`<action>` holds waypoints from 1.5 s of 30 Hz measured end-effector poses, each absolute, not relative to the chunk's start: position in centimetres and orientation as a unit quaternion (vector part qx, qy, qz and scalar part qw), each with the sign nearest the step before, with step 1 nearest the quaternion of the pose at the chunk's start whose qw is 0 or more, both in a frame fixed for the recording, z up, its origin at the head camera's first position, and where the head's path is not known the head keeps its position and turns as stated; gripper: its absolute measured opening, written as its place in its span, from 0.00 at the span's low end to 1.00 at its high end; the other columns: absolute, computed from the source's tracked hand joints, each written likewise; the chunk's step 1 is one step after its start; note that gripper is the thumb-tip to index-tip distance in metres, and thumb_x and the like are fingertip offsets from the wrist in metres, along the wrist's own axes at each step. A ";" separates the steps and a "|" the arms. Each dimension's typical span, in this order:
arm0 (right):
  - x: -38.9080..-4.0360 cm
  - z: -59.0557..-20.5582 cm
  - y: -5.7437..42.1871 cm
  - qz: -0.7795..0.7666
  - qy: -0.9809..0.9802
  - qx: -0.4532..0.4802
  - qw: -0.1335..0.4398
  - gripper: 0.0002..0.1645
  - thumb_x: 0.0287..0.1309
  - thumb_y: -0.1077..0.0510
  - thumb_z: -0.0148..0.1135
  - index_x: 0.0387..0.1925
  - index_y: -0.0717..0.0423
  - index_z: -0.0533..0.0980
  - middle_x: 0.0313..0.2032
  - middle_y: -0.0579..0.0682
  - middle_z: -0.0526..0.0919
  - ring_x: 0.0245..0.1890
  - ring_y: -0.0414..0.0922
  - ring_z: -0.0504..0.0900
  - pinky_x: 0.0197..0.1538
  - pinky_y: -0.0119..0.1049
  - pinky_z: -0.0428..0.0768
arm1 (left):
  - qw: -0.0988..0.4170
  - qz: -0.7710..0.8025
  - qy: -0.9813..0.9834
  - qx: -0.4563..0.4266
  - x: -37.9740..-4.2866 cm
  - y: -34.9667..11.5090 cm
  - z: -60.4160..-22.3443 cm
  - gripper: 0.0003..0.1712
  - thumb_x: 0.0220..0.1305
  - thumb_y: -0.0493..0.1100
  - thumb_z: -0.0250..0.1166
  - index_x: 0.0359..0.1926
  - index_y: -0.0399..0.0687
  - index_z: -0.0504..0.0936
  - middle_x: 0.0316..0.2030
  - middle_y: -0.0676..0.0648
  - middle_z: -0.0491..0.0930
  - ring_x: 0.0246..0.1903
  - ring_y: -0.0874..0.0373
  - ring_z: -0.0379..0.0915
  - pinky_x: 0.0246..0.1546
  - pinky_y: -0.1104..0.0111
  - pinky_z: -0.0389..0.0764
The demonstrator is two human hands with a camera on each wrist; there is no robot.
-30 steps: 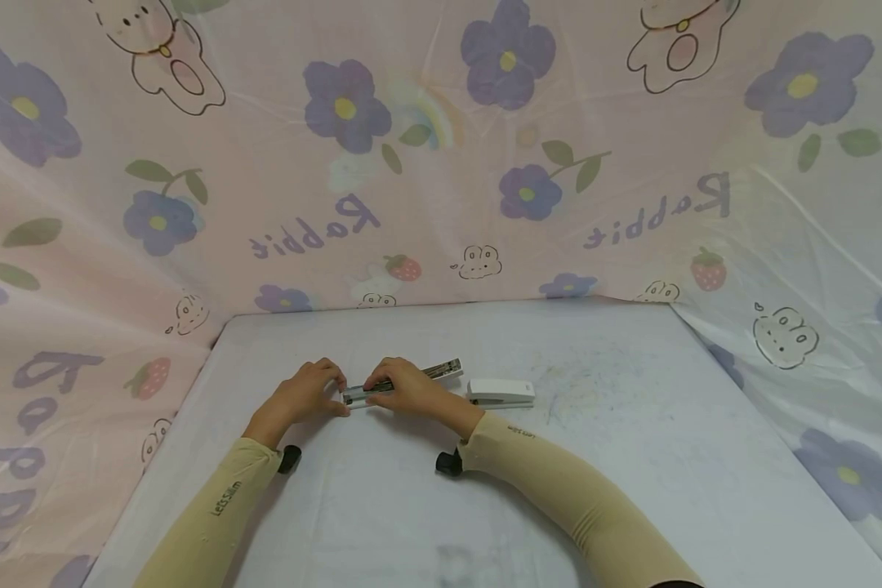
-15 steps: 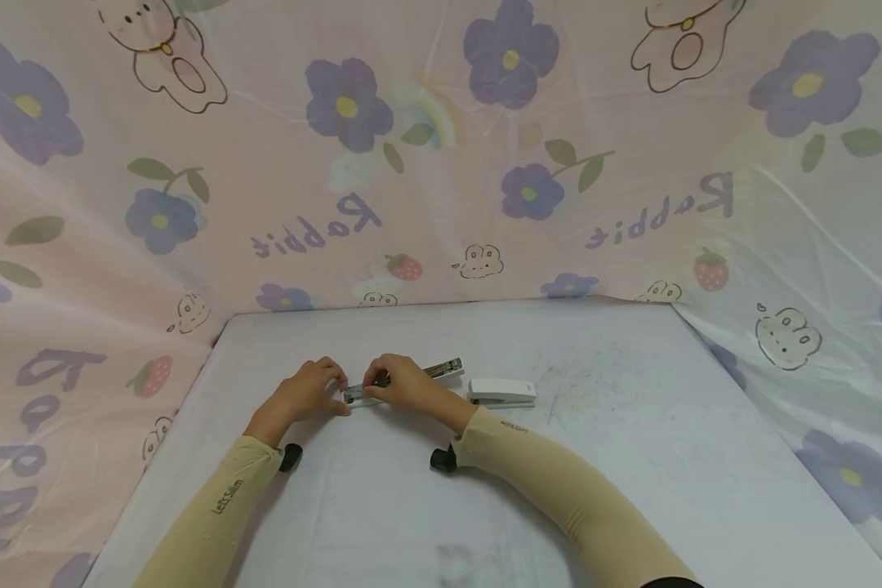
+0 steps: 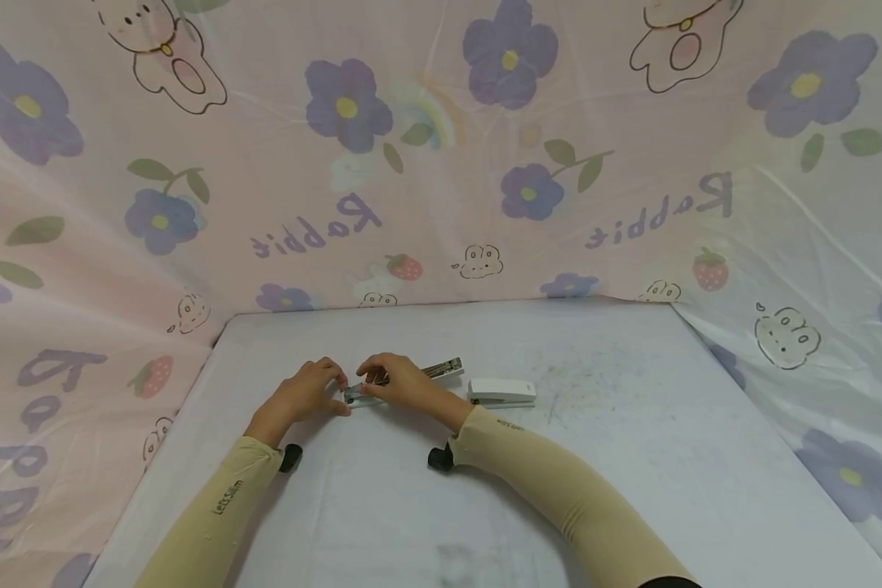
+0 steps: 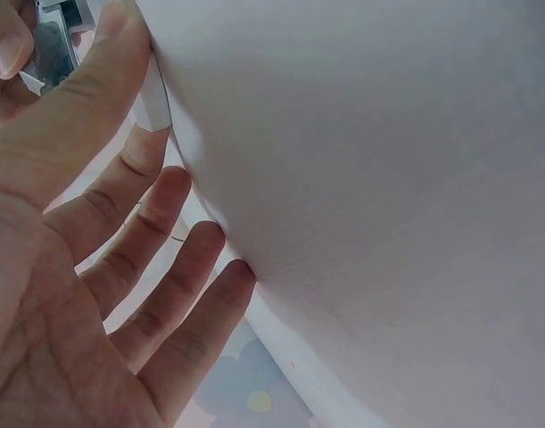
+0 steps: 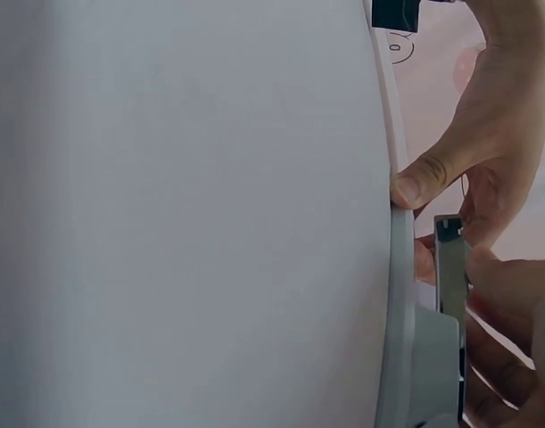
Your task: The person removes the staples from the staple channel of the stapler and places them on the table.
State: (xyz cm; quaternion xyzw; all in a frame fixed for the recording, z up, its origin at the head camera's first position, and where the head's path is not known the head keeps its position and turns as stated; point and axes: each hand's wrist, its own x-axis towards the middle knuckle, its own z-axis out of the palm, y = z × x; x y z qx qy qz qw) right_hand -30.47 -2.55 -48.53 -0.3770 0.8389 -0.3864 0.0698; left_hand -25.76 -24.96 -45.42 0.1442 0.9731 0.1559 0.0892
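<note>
- Near the middle of the white tabletop (image 3: 632, 457), somewhat toward its left edge, lies an opened stapler with a silver metal staple channel (image 3: 404, 382), its long axis running left to right and its far end angled toward the back edge.
- At the channel's left end, the left hand (image 3: 303, 394) has its fingertips on the stapler. The left wrist view shows the fingers mostly straight and spread, the thumb alongside the metal, so the hand looks open and steadying rather than clamped.
- Over the channel's middle, the right hand (image 3: 400, 382) has fingers curled, and thumb and fingertips seem to pinch the metal rail; the right wrist view shows the rail (image 5: 449, 267) between them.
- Just beside the channel's right end, apart from it, sits a closed white plastic stapler (image 3: 501, 392).
- Behind and along both side edges hangs a pink cloth printed with purple flowers and rabbits (image 3: 441, 163).
- My judgement: good handling here means the left hand bracing the base flat on the tabletop while the right hand works along the channel's line, keeping fingertips clear of the spring-loaded pusher.
</note>
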 end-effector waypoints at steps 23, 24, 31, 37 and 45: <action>-29.7 -48.2 -1.6 -0.418 0.818 -0.393 0.036 0.08 0.72 0.59 0.71 0.49 0.57 0.86 0.46 0.49 0.87 0.45 0.38 0.85 0.54 0.28 0.82 | 0.092 0.156 0.974 0.139 -25.7 -24.9 -45.5 0.23 0.58 0.55 0.84 0.46 0.52 0.83 0.62 0.41 0.76 0.62 0.35 0.71 0.50 0.33 0.80; -29.6 -48.1 -1.5 -0.420 0.817 -0.393 0.035 0.08 0.72 0.59 0.71 0.49 0.57 0.86 0.46 0.49 0.87 0.46 0.38 0.85 0.54 0.28 0.82 | 0.092 0.156 0.974 0.139 -25.7 -24.9 -45.5 0.23 0.58 0.55 0.84 0.46 0.52 0.83 0.62 0.41 0.76 0.62 0.35 0.71 0.50 0.33 0.80; -29.0 -47.9 -1.0 -0.419 0.816 -0.398 0.033 0.08 0.71 0.61 0.72 0.48 0.57 0.85 0.45 0.50 0.87 0.46 0.41 0.86 0.53 0.28 0.83 | 0.090 0.150 0.974 0.142 -25.6 -24.9 -45.4 0.23 0.58 0.54 0.84 0.46 0.51 0.84 0.63 0.40 0.76 0.63 0.35 0.70 0.51 0.34 0.81; -28.7 -48.0 -0.4 -0.407 0.823 -0.396 0.031 0.08 0.70 0.61 0.72 0.48 0.57 0.85 0.46 0.49 0.85 0.48 0.42 0.86 0.55 0.30 0.83 | 0.089 0.149 0.975 0.140 -25.6 -24.8 -45.1 0.23 0.58 0.54 0.83 0.47 0.51 0.84 0.64 0.40 0.76 0.64 0.34 0.70 0.51 0.33 0.80; -27.7 -48.0 0.2 -0.385 0.831 -0.401 0.025 0.10 0.71 0.60 0.72 0.50 0.57 0.85 0.47 0.49 0.84 0.50 0.43 0.86 0.57 0.30 0.83 | 0.091 0.152 0.974 0.142 -25.6 -24.9 -45.3 0.23 0.59 0.55 0.83 0.47 0.51 0.84 0.64 0.39 0.76 0.65 0.33 0.69 0.53 0.33 0.80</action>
